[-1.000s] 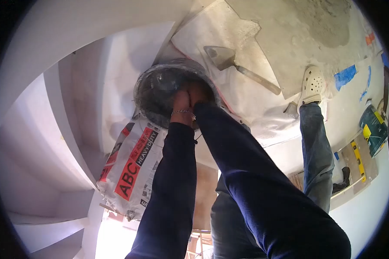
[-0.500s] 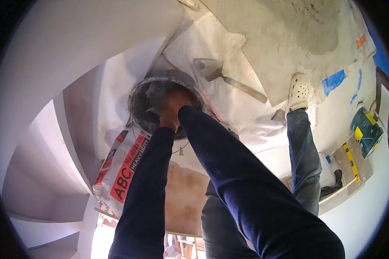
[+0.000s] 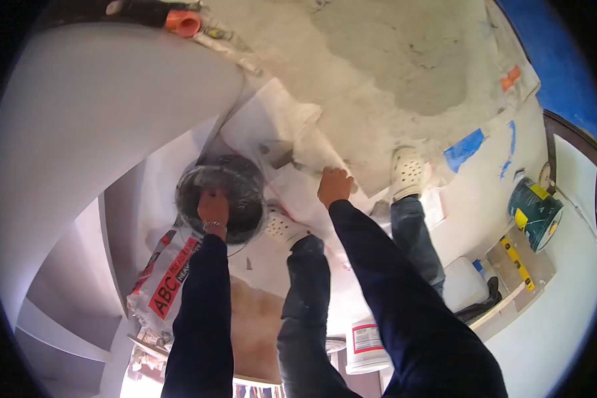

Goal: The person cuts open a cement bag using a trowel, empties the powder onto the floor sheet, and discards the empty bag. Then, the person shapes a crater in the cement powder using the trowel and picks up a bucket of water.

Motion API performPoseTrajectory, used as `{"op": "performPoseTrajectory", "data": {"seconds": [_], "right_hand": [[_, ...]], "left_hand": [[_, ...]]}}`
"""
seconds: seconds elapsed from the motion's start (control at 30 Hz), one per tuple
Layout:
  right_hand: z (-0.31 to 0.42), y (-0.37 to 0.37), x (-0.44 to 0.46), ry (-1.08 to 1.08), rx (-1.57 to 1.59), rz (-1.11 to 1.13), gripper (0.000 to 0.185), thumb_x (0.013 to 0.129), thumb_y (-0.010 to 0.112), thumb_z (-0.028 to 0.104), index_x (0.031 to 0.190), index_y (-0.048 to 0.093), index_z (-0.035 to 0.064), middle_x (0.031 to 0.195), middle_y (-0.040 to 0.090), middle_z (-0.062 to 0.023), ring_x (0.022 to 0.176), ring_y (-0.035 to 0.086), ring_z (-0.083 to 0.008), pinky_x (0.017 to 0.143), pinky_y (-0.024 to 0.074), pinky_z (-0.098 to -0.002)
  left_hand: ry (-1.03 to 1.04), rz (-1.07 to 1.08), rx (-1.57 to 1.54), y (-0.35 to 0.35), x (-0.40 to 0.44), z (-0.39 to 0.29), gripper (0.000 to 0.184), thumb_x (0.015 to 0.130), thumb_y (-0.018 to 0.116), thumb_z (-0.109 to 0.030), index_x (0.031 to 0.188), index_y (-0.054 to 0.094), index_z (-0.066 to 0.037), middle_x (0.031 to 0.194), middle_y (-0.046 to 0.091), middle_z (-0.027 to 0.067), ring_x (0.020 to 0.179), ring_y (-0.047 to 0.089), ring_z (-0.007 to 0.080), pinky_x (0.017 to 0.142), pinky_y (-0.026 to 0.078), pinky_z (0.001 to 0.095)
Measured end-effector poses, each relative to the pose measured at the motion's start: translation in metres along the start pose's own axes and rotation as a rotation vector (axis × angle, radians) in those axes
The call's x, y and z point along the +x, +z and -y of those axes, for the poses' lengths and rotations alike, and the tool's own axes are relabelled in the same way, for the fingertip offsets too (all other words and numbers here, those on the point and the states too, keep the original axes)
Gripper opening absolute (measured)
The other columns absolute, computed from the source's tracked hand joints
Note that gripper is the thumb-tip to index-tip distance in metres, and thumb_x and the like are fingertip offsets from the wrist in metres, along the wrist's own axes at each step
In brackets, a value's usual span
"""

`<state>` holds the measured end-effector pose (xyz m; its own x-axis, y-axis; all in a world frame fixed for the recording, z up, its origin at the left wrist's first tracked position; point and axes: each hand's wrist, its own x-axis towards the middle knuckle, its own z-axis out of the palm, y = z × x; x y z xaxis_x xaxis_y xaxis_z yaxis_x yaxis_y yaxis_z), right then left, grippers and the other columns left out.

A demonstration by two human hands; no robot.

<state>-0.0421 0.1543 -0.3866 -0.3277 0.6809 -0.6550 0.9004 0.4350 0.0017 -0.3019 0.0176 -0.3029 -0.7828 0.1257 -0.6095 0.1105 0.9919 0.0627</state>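
My left hand (image 3: 213, 208), with a bracelet at its wrist, is inside the dark bucket (image 3: 252, 222). Its fingers look curled in; what they hold, if anything, is hidden. Grey smears coat the bucket's walls. To the right, my right hand (image 3: 335, 186) is closed around the handle of a pointed trowel. The trowel blade (image 3: 276, 153) lies on the pale sheet (image 3: 264, 116), pointing left.
A tile adhesive bag (image 3: 166, 285) leans beside the bucket. My pale clogs (image 3: 406, 172) stand on the floor. A green tub (image 3: 536, 212), yellow level (image 3: 517, 264) and white bucket (image 3: 367, 348) are at the right. A curved white wall (image 3: 113, 99) rises left.
My right hand has come out of the bucket and moved right onto the trowel handle. My left hand stays in the bucket. The view has shifted.
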Motion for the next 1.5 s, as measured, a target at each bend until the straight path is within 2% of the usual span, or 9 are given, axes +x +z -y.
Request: {"op": "performPoseTrajectory", "data": {"seconds": [0.1,0.23,0.33,0.57,0.6,0.63,0.73,1.0,1.5], "right_hand": [[-0.024,-0.021,0.008,-0.172,-0.027,0.168,0.028,0.082,0.055,0.025,0.107,0.06,0.0133,0.106,0.062,-0.0068,0.106,0.054,-0.0257,0.086,0.0396,-0.0473],[-0.053,-0.07,-0.015,-0.306,0.663,0.362,0.037,0.075,0.058,0.027,0.101,0.054,0.0003,0.088,0.064,-0.0242,0.089,0.06,-0.0405,0.079,0.0457,-0.049],[-0.097,-0.163,-0.055,-0.133,1.083,0.616,0.038,0.078,0.061,0.029,0.097,0.05,-0.0006,0.067,0.061,-0.0177,0.053,0.061,-0.0294,0.051,0.0472,-0.0414],[-0.24,-0.201,-0.069,-0.329,0.955,0.174,0.043,0.079,0.06,0.03,0.112,0.048,0.0048,0.088,0.062,-0.0243,0.087,0.061,-0.0408,0.073,0.048,-0.0483],[-0.27,-0.175,-0.05,-0.417,1.007,0.41,0.041,0.079,0.06,0.026,0.113,0.048,0.0062,0.092,0.062,-0.0249,0.088,0.061,-0.0419,0.073,0.0479,-0.0484],[-0.28,-0.244,-0.069,-0.132,1.139,0.25,0.042,0.078,0.06,0.024,0.114,0.047,0.0072,0.097,0.062,-0.0243,0.088,0.061,-0.0413,0.074,0.0485,-0.0476],[-0.324,-0.327,-0.067,0.026,1.139,0.284,0.052,0.077,0.067,0.021,0.12,0.043,0.0073,0.091,0.064,-0.0175,0.074,0.065,-0.0288,0.059,0.0521,-0.0403],[-0.341,-0.455,-0.04,0.116,1.218,0.298,0.045,0.083,0.061,0.011,0.12,0.036,0.0076,0.074,0.055,-0.0074,0.046,0.053,-0.0156,0.039,0.0451,-0.032],[-0.248,-0.539,-0.026,0.269,1.131,0.201,0.037,0.087,0.059,0.017,0.117,0.04,0.0071,0.076,0.052,-0.0077,0.044,0.051,-0.0149,0.034,0.0422,-0.03]], "left_hand": [[0.106,-0.189,-0.111,-0.006,-0.037,-0.025,0.031,0.084,0.061,-0.029,0.103,0.063,-0.005,0.103,0.064,0.0164,0.097,0.06,0.0343,0.083,0.047,0.044],[0.416,-0.392,0.016,-0.014,-0.079,-0.048,0.042,0.083,0.062,-0.026,0.114,0.056,0.001,0.116,0.056,0.02,0.111,0.051,0.036,0.096,0.039,0.0434],[0.423,-0.385,-0.097,-0.04,-0.131,-0.088,0.046,0.08,0.064,-0.02,0.119,0.053,0.004,0.121,0.053,0.0235,0.117,0.046,0.0391,0.103,0.033,0.0443],[0.384,-0.457,-0.197,-0.076,-0.235,-0.193,0.05,0.078,0.066,-0.014,0.122,0.052,0.004,0.127,0.05,0.0242,0.122,0.043,0.0393,0.105,0.031,0.0446],[0.369,-0.49,-0.217,-0.079,-0.245,-0.213,0.05,0.078,0.066,-0.014,0.122,0.052,0.004,0.127,0.05,0.0242,0.122,0.043,0.0393,0.105,0.031,0.0446],[0.384,-0.448,-0.246,-0.08,-0.255,-0.232,0.049,0.078,0.066,-0.014,0.122,0.052,0.003,0.127,0.05,0.024,0.122,0.043,0.0388,0.105,0.031,0.0446],[0.418,-0.4,-0.306,-0.086,-0.288,-0.294,0.049,0.078,0.066,-0.015,0.122,0.052,0.002,0.127,0.05,0.0236,0.122,0.043,0.0381,0.105,0.031,0.0442],[0.371,-0.158,-0.572,-0.066,-0.336,-0.384,0.047,0.082,0.064,-0.018,0.123,0.052,-0.001,0.125,0.053,0.0211,0.119,0.048,0.0348,0.102,0.037,0.0392],[0.195,0.187,-0.843,-0.065,-0.334,-0.408,0.042,0.081,0.062,-0.02,0.119,0.056,-0.003,0.12,0.057,0.02,0.115,0.052,0.0343,0.099,0.041,0.0406]]}}
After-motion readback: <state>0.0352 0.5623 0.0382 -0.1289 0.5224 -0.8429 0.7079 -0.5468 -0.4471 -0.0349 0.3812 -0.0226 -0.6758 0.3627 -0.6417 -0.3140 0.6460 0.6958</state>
